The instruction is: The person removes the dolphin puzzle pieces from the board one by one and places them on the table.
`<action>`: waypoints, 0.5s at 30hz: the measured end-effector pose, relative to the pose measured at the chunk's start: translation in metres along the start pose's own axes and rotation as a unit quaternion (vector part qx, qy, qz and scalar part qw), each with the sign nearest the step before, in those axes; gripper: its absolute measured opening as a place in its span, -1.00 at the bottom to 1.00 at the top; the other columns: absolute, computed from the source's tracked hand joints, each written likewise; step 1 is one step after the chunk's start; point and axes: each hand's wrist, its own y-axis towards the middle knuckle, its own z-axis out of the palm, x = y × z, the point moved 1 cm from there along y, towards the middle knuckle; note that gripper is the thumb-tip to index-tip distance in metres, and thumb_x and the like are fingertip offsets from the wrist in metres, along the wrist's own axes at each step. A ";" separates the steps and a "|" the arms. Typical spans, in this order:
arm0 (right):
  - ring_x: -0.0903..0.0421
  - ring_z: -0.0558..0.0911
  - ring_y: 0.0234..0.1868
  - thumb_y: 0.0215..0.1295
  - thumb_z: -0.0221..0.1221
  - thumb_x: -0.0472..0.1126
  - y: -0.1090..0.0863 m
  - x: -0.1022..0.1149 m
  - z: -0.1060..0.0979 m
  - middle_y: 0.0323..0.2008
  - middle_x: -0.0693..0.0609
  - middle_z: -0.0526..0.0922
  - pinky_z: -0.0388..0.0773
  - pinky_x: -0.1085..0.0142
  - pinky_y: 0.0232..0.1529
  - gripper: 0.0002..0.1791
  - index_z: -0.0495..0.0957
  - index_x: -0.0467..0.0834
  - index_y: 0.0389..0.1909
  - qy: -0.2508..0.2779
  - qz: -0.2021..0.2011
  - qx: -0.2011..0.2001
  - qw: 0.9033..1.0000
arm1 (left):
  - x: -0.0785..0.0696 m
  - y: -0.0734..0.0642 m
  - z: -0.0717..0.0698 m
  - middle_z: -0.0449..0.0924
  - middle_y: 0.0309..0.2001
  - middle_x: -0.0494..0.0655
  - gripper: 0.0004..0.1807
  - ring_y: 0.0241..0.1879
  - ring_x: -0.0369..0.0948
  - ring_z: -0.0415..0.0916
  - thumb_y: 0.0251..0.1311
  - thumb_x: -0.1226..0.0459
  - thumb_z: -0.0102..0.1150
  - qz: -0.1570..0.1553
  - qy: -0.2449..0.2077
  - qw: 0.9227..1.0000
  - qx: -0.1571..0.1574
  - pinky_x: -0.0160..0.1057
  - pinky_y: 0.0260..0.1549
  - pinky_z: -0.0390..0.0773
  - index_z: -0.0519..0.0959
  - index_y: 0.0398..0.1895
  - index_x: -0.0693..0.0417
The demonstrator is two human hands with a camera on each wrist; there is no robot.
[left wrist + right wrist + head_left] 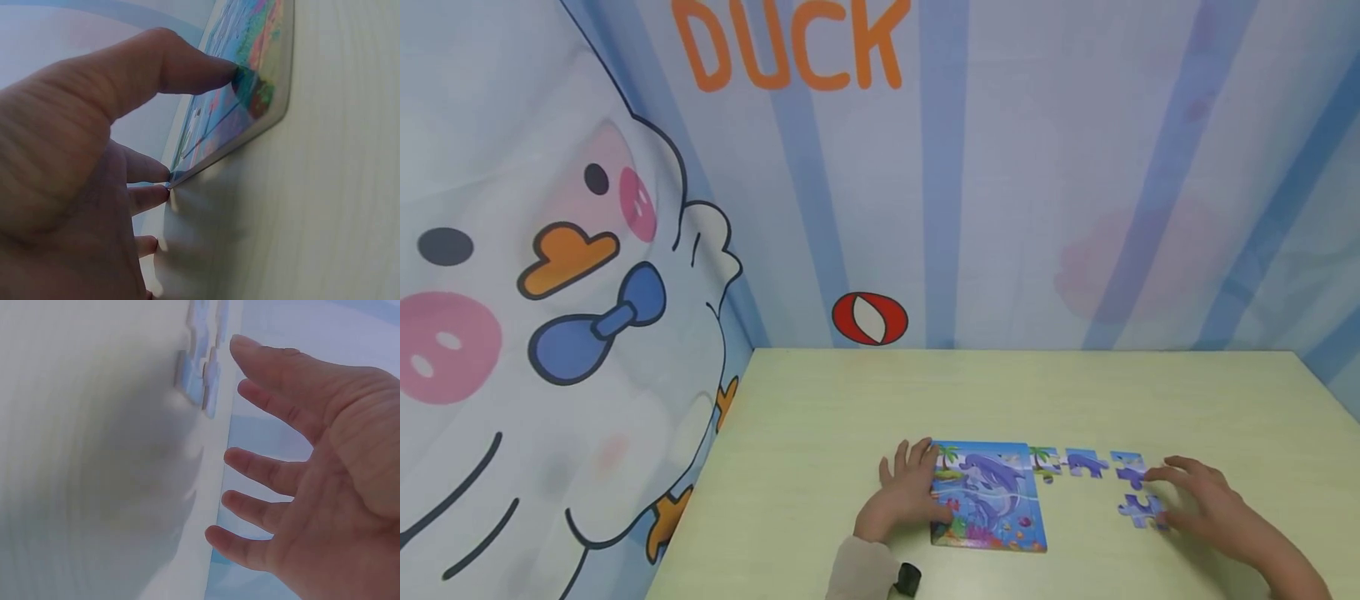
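Dolphin puzzle board [1000,500], left edge partly hidden (behind the left hand [908,493]).

One readable text, head view: "DUCK" [801,52], all caps, orange, thick rounded strokes, spelled D-U-C-K left to right. Stands on the pale backdrop [1018,175] with blue stripes, behind and above the counter [808,400]. Sits high, letter tops at or near the upper edge of the view, left of centre. U and C lie around one blue stripe; K ends just left of the next stripe. Letters upright, bottoms roughly level, narrow gaps between. D leans a bit. Single line, fully legible.
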 end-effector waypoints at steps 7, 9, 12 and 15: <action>-0.65 0.23 0.15 0.18 0.42 -0.23 0.009 0.013 -0.001 0.21 -0.54 0.32 0.20 -0.62 -0.18 -0.58 0.58 -0.23 0.05 0.027 0.009 0.007 1.000 | -0.002 -0.002 -0.003 -0.05 0.57 0.07 0.10 0.56 0.20 -0.32 -0.09 0.13 0.44 0.005 -0.011 1.000 -0.007 0.43 0.35 -0.30 0.12 0.56 0.20; -0.65 0.20 0.17 0.21 0.40 -0.21 0.011 0.018 -0.001 0.23 -0.53 0.31 0.18 -0.62 -0.18 -0.58 0.59 -0.22 0.07 0.035 0.011 0.010 0.999 | -0.003 -0.003 -0.003 -0.04 0.57 0.07 0.10 0.56 0.20 -0.33 -0.09 0.14 0.43 0.006 -0.012 1.000 -0.008 0.43 0.35 -0.30 0.13 0.56 0.20; -0.64 0.19 0.19 0.23 0.39 -0.18 0.015 0.025 0.000 0.25 -0.53 0.31 0.18 -0.60 -0.15 -0.57 0.59 -0.23 0.09 0.041 0.008 0.009 0.999 | -0.003 -0.002 -0.003 -0.05 0.57 0.08 0.10 0.56 0.20 -0.33 -0.09 0.13 0.43 0.007 -0.009 1.000 -0.006 0.43 0.35 -0.30 0.12 0.57 0.20; -0.62 0.21 0.21 0.25 0.38 -0.15 0.019 0.031 0.002 0.25 -0.53 0.33 0.21 -0.58 -0.12 -0.55 0.60 -0.25 0.11 0.042 0.005 0.009 0.999 | -0.003 -0.002 -0.002 -0.05 0.57 0.07 0.11 0.56 0.19 -0.33 -0.08 0.11 0.43 0.004 -0.006 1.000 -0.002 0.42 0.36 -0.30 0.11 0.57 0.19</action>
